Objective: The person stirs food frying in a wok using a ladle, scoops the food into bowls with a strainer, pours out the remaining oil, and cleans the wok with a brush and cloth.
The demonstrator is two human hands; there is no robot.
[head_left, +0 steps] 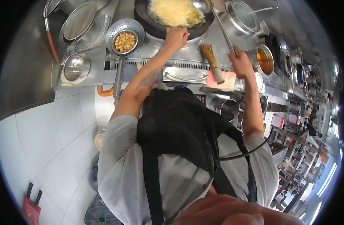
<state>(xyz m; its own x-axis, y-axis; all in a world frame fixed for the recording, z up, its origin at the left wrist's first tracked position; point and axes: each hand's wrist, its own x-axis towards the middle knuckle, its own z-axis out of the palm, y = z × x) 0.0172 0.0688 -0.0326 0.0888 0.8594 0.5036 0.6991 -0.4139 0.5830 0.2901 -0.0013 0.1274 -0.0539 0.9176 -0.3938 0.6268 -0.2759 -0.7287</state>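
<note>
My left hand is closed at the near rim of a black wok, its fingers partly hidden against the edge. Pale yellow, foamy food or liquid fills the middle of the wok. My right hand grips the long handle of a ladle, whose metal bowl dips into the wok's right side. Between my hands, a bamboo wok brush lies on the stove's front edge. Left of the wok, a perforated strainer holds a bowlful of small light-brown pieces.
A round mesh strainer and a small metal bowl sit at the left. On the right stand a pot of orange liquid and a large metal pot. A brown-handled utensil hangs by the left wall.
</note>
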